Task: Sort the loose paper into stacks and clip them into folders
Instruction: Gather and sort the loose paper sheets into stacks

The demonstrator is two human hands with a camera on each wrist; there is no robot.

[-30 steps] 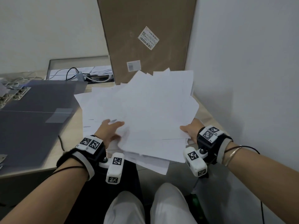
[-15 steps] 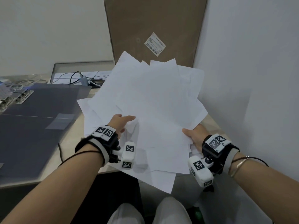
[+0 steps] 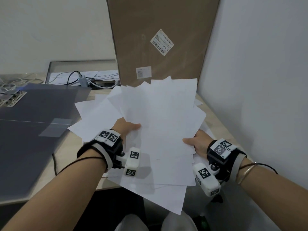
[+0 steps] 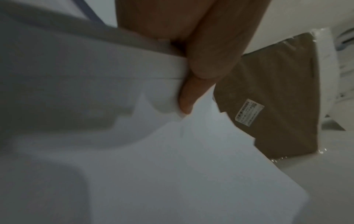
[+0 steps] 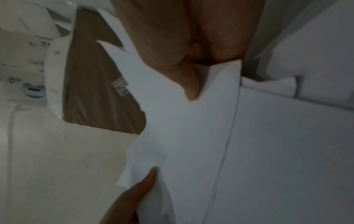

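**Fanned paper held at the desk corner**

Left hand (image 3: 124, 129) and right hand (image 3: 196, 144) each pinch a side edge of the loose paper (image 3: 160, 124), raised over the desk (image 3: 73, 147). Cardboard box (image 3: 160, 39) stands close behind, wall (image 3: 258, 80) close right; dark folders (image 3: 33, 130) lie left.

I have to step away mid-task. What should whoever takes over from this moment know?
Left hand: grips the left edge of the loose paper bundle, thumb on top.
Right hand: grips the bundle's right edge the same way.
The sheets are fanned and uneven, held over the desk; more sheets lie underneath. Grey folders lie on the left.
Done: loose paper gathered.
Left: square the bundle, sort into stacks, clip into the folders.
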